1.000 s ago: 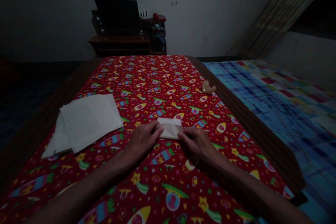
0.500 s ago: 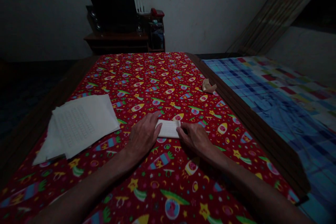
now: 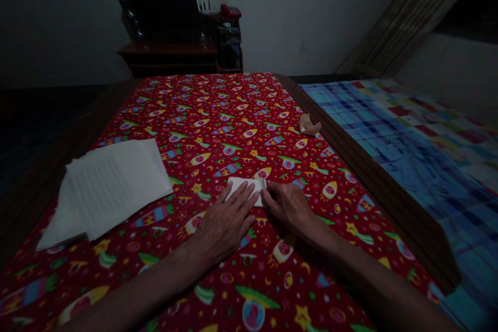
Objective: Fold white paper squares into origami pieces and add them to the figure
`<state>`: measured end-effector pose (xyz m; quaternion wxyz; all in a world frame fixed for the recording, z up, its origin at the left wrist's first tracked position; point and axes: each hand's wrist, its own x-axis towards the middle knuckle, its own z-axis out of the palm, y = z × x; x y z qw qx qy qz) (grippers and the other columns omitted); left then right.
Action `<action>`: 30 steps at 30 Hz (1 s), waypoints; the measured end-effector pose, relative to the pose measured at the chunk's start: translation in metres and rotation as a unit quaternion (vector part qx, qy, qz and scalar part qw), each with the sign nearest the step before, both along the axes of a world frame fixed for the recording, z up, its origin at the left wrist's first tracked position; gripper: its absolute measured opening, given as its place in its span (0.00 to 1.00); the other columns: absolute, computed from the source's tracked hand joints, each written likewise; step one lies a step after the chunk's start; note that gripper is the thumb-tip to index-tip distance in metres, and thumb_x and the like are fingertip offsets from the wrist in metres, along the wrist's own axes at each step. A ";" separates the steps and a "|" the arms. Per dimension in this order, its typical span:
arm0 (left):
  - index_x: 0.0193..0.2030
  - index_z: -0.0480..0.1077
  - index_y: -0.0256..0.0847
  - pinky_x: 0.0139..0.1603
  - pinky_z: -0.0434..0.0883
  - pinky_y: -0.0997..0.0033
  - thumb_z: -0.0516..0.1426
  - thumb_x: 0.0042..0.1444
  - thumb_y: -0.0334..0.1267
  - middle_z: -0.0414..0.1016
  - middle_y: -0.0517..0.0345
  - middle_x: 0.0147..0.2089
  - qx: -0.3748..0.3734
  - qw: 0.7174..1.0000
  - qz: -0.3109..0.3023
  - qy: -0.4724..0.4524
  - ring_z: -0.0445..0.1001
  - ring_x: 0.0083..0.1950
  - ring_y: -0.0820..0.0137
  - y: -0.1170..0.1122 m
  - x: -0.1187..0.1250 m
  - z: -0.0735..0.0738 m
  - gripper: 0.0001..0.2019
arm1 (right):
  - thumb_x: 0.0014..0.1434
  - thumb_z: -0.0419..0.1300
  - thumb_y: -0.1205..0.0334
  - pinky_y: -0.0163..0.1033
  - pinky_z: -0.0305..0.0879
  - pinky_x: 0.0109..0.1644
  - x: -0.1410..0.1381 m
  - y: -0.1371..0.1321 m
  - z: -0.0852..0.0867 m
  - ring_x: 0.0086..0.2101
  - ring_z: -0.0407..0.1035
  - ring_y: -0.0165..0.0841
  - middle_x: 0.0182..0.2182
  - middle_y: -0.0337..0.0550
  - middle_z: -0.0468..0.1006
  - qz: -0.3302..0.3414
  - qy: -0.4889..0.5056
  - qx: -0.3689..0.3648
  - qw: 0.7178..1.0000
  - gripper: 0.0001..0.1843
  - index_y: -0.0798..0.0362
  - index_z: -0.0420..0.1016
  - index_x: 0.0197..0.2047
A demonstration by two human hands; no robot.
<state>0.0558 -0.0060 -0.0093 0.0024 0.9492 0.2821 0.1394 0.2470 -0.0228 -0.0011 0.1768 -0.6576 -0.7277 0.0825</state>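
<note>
Paper (image 3: 236, 183) (white); left hand (image 3: 227, 222) atop

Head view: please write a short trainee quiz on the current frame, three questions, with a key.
1. True or false: the left hand lies with its fingers spread over the folded white paper.
2. Where is the crumpled brown scrap on the red tablecloth? A) near its left edge B) near its right edge C) between the hands
3. Fill in: the fingers of the right hand are at the folded white paper's ___ end.

Key: 1. True; 2. B; 3. right.
</note>
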 end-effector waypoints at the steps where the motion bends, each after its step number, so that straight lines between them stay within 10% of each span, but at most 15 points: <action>1: 0.64 0.54 0.35 0.68 0.50 0.52 0.45 0.65 0.38 0.55 0.49 0.67 -0.003 1.000 -0.002 -0.001 0.50 0.69 0.63 0.000 0.000 0.000 0.22 | 0.61 0.50 0.58 0.33 0.40 0.24 0.000 0.000 0.001 0.18 0.53 0.23 0.16 0.37 0.66 0.000 0.001 -0.003 1.000 0.17 0.55 0.67 0.23; 14: 0.65 0.52 0.34 0.66 0.58 0.54 0.46 0.64 0.36 0.52 0.45 0.68 -0.023 1.000 -0.006 0.018 0.49 0.69 0.59 -0.003 -0.001 -0.001 0.24 | 0.62 0.50 0.58 0.32 0.45 0.23 0.001 0.001 0.000 0.18 0.59 0.25 0.16 0.38 0.69 0.012 -0.028 0.005 1.000 0.17 0.55 0.69 0.24; 20: 0.63 0.56 0.35 0.66 0.56 0.53 0.46 0.63 0.36 0.52 0.45 0.68 -0.028 0.999 -0.005 0.024 0.48 0.69 0.58 -0.002 -0.001 0.000 0.21 | 0.63 0.51 0.62 0.39 0.66 0.36 -0.007 -0.019 -0.001 0.37 0.72 0.38 0.39 0.51 0.78 0.053 -0.106 0.147 0.982 0.14 0.58 0.72 0.48; 24: 0.62 0.57 0.34 0.67 0.55 0.54 0.48 0.63 0.37 0.51 0.45 0.68 -0.029 0.999 -0.019 0.039 0.47 0.69 0.59 -0.003 -0.006 0.002 0.21 | 0.65 0.48 0.61 0.51 0.56 0.61 -0.008 -0.045 -0.009 0.59 0.55 0.43 0.60 0.55 0.62 0.201 -0.121 0.131 0.963 0.25 0.63 0.58 0.62; 30: 0.64 0.55 0.39 0.66 0.55 0.56 0.45 0.65 0.38 0.56 0.52 0.67 0.003 0.999 -0.007 0.050 0.53 0.68 0.64 -0.005 -0.039 0.002 0.21 | 0.65 0.48 0.57 0.50 0.53 0.65 0.012 -0.065 -0.009 0.64 0.44 0.39 0.65 0.49 0.51 0.195 -0.138 0.058 0.969 0.30 0.60 0.48 0.67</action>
